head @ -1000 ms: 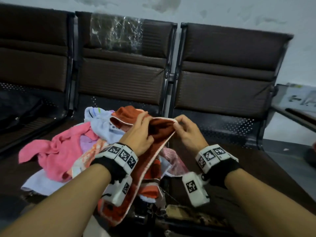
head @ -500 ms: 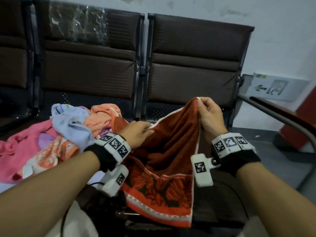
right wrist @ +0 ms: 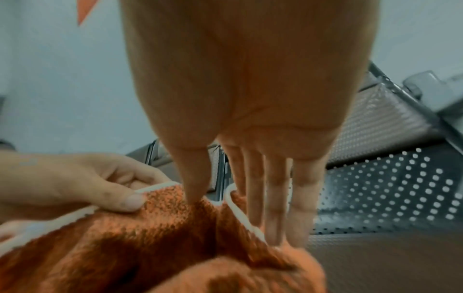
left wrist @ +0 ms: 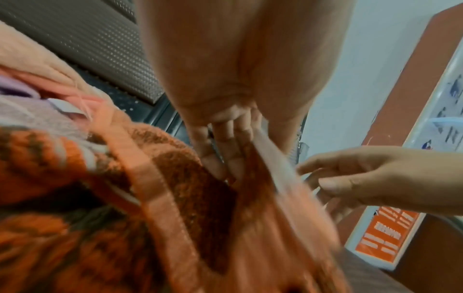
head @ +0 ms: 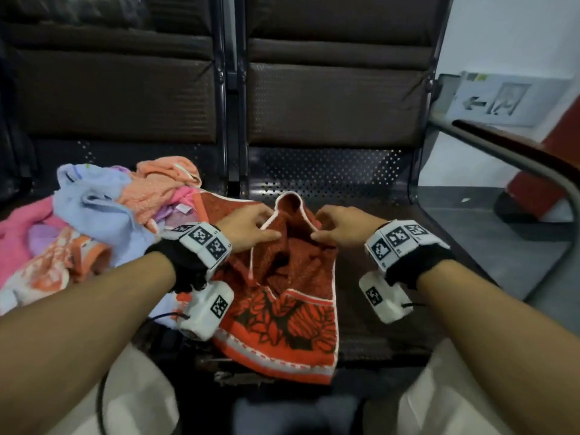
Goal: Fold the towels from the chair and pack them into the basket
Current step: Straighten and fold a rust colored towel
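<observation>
Place: on the dark brown seat [head: 392,246] of the right-hand waiting chair, straight ahead of us, lies the rust-red terry towel with white piping and a leaf-patterned border [head: 292,312].
Towel: we see it bunched at the top edge and draped over the seat front, so it is not yet flat; we judge the fold has barely begun.
Left hand [head: 248,226]: our thumb and curled fingers pinch the white-piped edge, probably to keep one side fixed.
Right hand [head: 343,226]: thumb and fingers close on the same edge just beside the left; the fingers look fairly straight in the wrist view, and we read this as a light pinch for pulling the edge taut.
Pile: the loose heap of pink, pale blue and peach towels [head: 94,227] waits on the neighbouring seat, touching our towel's left side.
Basket: we cannot see it in any view.
Beyond: a curved metal armrest [head: 518,158] bounds the seat on the right.
</observation>
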Available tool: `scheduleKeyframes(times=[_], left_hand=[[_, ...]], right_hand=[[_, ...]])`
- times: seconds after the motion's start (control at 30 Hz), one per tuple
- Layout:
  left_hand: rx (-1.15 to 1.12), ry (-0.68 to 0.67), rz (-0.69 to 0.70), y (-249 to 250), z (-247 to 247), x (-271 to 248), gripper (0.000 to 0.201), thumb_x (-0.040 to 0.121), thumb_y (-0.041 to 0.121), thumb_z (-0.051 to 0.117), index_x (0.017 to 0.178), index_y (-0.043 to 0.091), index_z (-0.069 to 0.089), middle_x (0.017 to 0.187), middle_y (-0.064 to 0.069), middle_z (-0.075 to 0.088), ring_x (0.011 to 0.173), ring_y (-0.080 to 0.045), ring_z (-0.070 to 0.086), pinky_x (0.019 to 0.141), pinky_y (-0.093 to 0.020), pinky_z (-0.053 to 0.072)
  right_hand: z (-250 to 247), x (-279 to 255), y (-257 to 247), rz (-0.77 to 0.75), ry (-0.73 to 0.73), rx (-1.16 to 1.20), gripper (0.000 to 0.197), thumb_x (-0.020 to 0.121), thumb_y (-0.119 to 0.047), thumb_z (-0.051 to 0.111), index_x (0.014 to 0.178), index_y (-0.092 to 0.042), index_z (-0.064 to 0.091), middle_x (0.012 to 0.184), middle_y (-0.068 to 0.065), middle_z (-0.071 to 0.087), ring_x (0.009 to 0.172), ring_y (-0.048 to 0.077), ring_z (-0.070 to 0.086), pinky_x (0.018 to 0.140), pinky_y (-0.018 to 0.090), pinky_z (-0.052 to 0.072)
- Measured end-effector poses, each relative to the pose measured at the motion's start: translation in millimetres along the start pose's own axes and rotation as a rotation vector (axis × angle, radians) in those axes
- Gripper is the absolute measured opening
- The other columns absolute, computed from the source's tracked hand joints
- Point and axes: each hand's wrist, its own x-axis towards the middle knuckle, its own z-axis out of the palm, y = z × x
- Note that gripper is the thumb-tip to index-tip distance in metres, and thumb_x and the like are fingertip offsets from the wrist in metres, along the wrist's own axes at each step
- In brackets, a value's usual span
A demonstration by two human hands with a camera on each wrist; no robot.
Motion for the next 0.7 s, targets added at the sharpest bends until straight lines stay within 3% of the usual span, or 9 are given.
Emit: scheduleKeyframes(times=[0.07, 0.17, 0.23, 0.3, 0.37, 0.43, 0.57, 0.6, 0.7], left_hand=[[0.116, -0.135, -0.032, -1.7, 6.0, -4.8, 0.034, 0.081, 0.012, 0.070, 0.110, 0.002, 0.057, 0.100, -0.013, 0.069, 0.081, -0.018, 0.065, 0.076, -0.022, 0.051], [0.304, -0.241, -0.066, 0.2, 5.9, -10.1, 0.026, 0.084, 0.019, 0.068, 0.100, 0.000, 0.062, 0.090, -0.013, 0.071, 0.077, -0.025, 0.067, 0.072, -0.032, 0.053], [0.389, -0.214, -0.062, 3.5, 4.9, -12.9, 0.020, 0.087, 0.020, 0.062, 0.093, 0.001, 0.064, 0.085, -0.014, 0.070, 0.072, -0.022, 0.064, 0.068, -0.033, 0.052], [0.349, -0.154, -0.053, 7.2, 5.0, -14.1, 0.013, 0.090, 0.015, 0.054, 0.087, 0.005, 0.061, 0.082, -0.013, 0.068, 0.072, -0.023, 0.063, 0.066, -0.034, 0.050], [0.270, -0.082, -0.038, 10.4, 4.0, -13.1, 0.014, 0.090, 0.011, 0.047, 0.082, 0.009, 0.057, 0.079, -0.012, 0.064, 0.074, -0.027, 0.061, 0.066, -0.036, 0.048], [0.189, -0.050, -0.028, 12.0, 1.3, -11.5, 0.015, 0.091, 0.009, 0.044, 0.091, 0.006, 0.058, 0.089, -0.017, 0.065, 0.080, -0.031, 0.062, 0.075, -0.041, 0.051], [0.196, 0.037, 0.030, 12.1, -8.2, -15.2, 0.013, 0.093, 0.010, 0.047, 0.101, 0.008, 0.058, 0.102, -0.019, 0.064, 0.094, -0.031, 0.061, 0.082, -0.038, 0.048], [0.204, 0.059, 0.045, 11.4, -10.6, -16.5, 0.014, 0.094, 0.011, 0.048, 0.102, 0.006, 0.059, 0.104, -0.020, 0.064, 0.099, -0.033, 0.060, 0.083, -0.036, 0.046], [0.157, 0.150, 0.061, 13.2, -16.7, -18.6, 0.017, 0.096, 0.013, 0.047, 0.104, 0.005, 0.059, 0.104, -0.019, 0.064, 0.102, -0.032, 0.059, 0.080, -0.031, 0.042]], right_hand=[[2.7, -7.7, 3.9, 0.018, -0.086, -0.124, 0.034, 0.086, -0.046, 0.062, 0.105, -0.018, 0.061, 0.100, 0.002, 0.068, 0.092, 0.021, 0.063, 0.078, 0.029, 0.046], [9.2, -16.9, 1.0, 0.017, -0.280, -0.139, 0.041, 0.084, -0.054, 0.061, 0.082, -0.014, 0.067, 0.073, 0.002, 0.071, 0.064, 0.016, 0.069, 0.066, 0.026, 0.051], [18.0, -23.6, -6.6, 0.007, -0.385, -0.185, 0.054, 0.077, -0.065, 0.061, 0.080, -0.012, 0.069, 0.066, -0.001, 0.069, 0.059, 0.013, 0.068, 0.064, 0.026, 0.051], [28.3, -31.2, -10.0, 0.029, -0.430, -0.251, 0.059, 0.067, -0.076, 0.061, 0.077, -0.018, 0.068, 0.058, -0.006, 0.066, 0.055, 0.009, 0.064, 0.066, 0.029, 0.052], [36.7, -38.9, -8.6, 0.067, -0.441, -0.342, 0.062, 0.062, -0.081, 0.059, 0.088, -0.025, 0.069, 0.056, -0.008, 0.062, 0.060, 0.009, 0.063, 0.075, 0.032, 0.052], [43.2, -46.1, -6.0, 0.089, -0.433, -0.330, 0.066, 0.065, -0.076, 0.062, 0.105, -0.023, 0.066, 0.060, -0.008, 0.059, 0.061, 0.011, 0.059, 0.083, 0.034, 0.053], [60.9, -47.4, -11.7, 0.118, -0.327, -0.166, 0.038, 0.079, -0.047, 0.071, 0.078, -0.009, 0.065, 0.047, -0.005, 0.060, 0.045, 0.011, 0.058, 0.058, 0.025, 0.055], [64.0, -46.1, -15.1, 0.131, -0.318, -0.136, 0.034, 0.084, -0.040, 0.067, 0.076, -0.007, 0.064, 0.047, -0.003, 0.060, 0.047, 0.013, 0.060, 0.056, 0.025, 0.054], [60.7, -40.2, -24.7, 0.154, -0.297, 0.149, 0.026, 0.096, -0.031, 0.050, 0.093, -0.009, 0.063, 0.069, 0.009, 0.065, 0.066, 0.023, 0.066, 0.062, 0.033, 0.058]])
